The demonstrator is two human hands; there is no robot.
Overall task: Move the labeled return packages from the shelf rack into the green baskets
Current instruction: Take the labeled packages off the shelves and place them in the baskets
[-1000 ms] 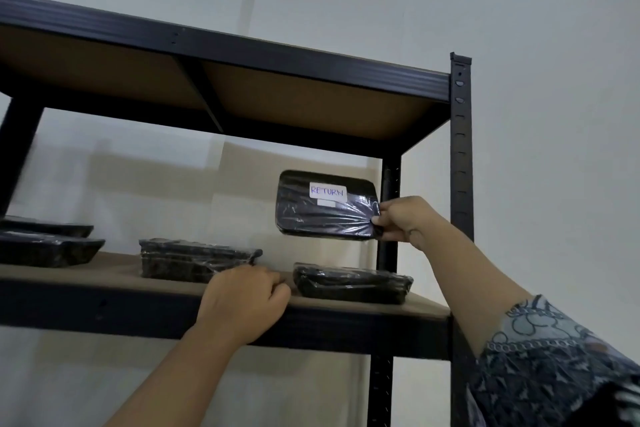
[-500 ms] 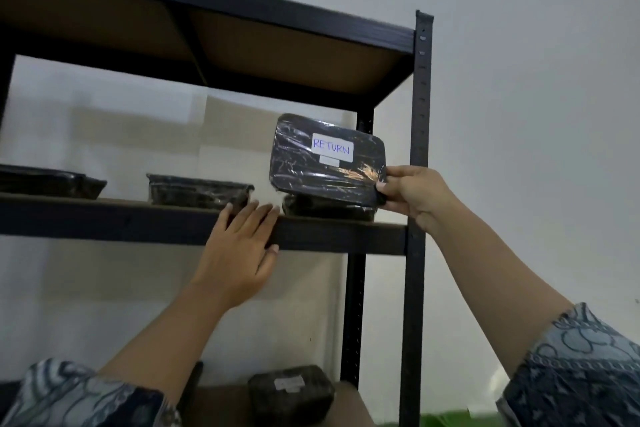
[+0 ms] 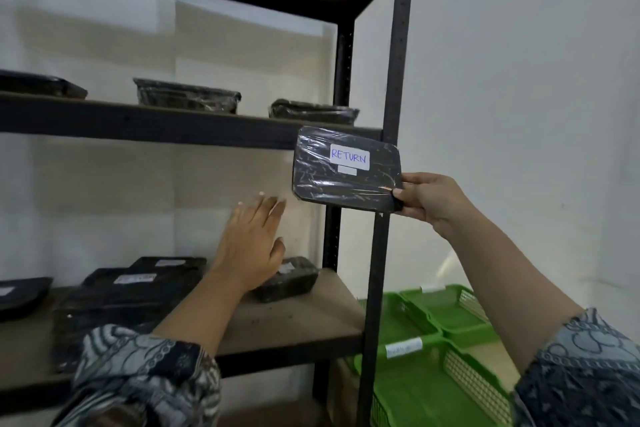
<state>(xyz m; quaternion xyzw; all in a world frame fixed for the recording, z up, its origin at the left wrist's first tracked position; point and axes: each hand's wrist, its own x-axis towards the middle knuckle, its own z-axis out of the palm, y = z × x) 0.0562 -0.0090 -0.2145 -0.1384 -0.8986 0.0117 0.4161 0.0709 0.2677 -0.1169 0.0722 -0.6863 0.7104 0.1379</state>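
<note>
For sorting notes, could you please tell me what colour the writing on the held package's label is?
Blue, on a white label; the head view shows it.

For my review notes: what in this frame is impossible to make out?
Head view:
1. Upper-shelf packages: tops hidden by the viewing angle, any labels unseen.
2. Lower-shelf labels: too small, blurred.
3. Small package: partly behind the left hand.
4. Green baskets: cut off by the bottom edge and right sleeve; basket tag unreadable.
</note>
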